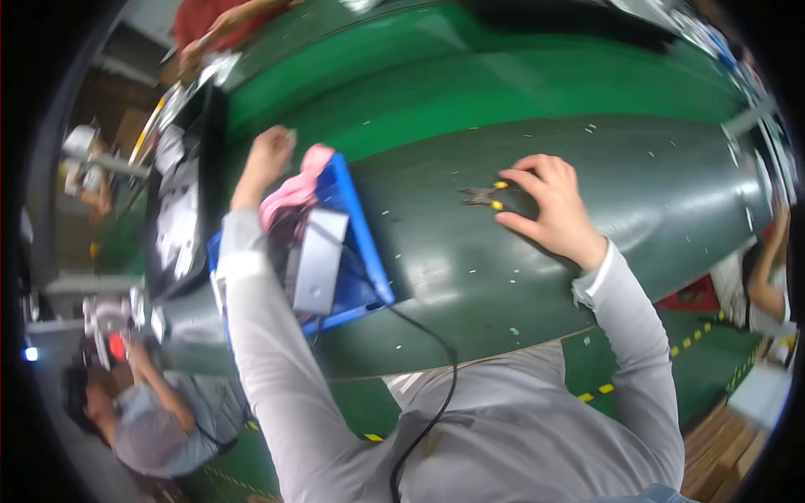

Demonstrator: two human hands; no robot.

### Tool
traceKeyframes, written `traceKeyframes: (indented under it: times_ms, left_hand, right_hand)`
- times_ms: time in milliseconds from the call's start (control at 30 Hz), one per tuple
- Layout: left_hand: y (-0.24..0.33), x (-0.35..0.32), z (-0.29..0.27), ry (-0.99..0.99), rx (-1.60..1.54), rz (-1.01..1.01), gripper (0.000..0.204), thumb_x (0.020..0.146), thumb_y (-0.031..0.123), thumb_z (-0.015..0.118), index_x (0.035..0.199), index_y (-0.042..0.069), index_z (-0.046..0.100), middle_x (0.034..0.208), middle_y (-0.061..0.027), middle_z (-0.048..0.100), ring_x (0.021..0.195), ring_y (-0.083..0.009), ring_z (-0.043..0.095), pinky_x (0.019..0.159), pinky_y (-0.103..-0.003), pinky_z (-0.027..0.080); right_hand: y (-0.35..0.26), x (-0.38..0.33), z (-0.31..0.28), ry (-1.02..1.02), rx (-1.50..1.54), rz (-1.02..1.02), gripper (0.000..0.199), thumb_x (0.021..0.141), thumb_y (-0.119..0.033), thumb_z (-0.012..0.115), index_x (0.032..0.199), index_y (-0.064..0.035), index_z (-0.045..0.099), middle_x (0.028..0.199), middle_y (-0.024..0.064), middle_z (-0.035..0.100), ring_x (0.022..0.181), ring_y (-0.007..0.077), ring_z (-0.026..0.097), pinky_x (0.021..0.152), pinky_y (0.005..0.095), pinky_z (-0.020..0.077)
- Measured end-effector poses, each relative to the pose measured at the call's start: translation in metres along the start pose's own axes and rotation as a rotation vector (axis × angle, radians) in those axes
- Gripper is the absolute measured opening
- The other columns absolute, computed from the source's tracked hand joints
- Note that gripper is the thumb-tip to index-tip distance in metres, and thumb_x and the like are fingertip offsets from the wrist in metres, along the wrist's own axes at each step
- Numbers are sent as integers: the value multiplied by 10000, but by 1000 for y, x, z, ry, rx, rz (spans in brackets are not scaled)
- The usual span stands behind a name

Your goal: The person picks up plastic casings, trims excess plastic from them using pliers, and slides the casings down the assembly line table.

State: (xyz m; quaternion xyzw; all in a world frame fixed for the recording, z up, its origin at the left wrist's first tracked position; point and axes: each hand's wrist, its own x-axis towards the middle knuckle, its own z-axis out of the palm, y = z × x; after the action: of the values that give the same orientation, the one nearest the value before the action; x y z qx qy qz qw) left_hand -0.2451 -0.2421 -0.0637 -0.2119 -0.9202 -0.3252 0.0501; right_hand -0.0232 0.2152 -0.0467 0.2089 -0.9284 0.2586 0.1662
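Observation:
My right hand (555,208) is over the dark green table, thumb and fingers apart. Right beside its fingertips lies a small pair of cutting pliers (481,197) with yellow-tipped handles, its jaws pointing left. My left hand (267,161) is raised past the far left corner of a blue bin (356,214), fingers pinched together. A small pale bit shows at those fingertips, too blurred to name. Inside the bin are a grey box-shaped device (320,264) and a pink striped cloth (295,191). A black cable (436,337) runs from the bin over the table edge toward my body.
Left of the bin stands a black tray (201,159) holding pale plastic packets (178,226). Small white scraps dot the table (444,285). Beyond it lies a bright green surface (402,101). Other people are at the far left, lower left and right edge.

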Motion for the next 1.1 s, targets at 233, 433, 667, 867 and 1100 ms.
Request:
traceKeyframes:
  times_ms: [233,433,667,867,1100]
  left_hand:
    - [10,-10,-6,85,97,8,145,819,8,548,916,-47,640,669,-108,603,581,-155,562,555,-315,451]
    - [83,8,-37,328,-324,-14,129,892,33,573,948,-65,638,782,-70,660,657,-147,607,618,-276,495]
    - [267,-24,10,-388,-1204,95,59,941,61,504,941,2,514,1070,-232,654,872,-318,708,626,-358,577]
    - [293,-48,37,-772,-1111,-30,75,965,63,495,999,-4,501,1020,-197,661,864,-296,707,696,-350,579]
    - [279,-38,42,-573,-1031,-110,106,1003,103,453,1023,2,480,987,-253,681,782,-297,714,679,-336,589]
  right_hand:
    - [-6,6,3,-63,-18,21,503,725,-294,808,1143,-59,653,1140,86,541,1100,296,481,999,420,347]
    - [-3,3,-4,-56,2,19,494,753,-292,797,1162,-58,649,1179,102,554,1128,304,490,1005,413,355]
    - [-9,10,-6,15,1231,134,738,845,-369,732,1421,-51,398,1369,156,500,1245,274,508,1035,396,415]
    - [-21,13,-3,-206,1726,92,955,814,-393,782,1522,-44,244,1410,156,467,1228,217,515,1038,377,419]
    - [-24,8,-11,-6,1404,432,164,912,-149,685,918,13,706,784,67,699,622,87,588,587,239,468]
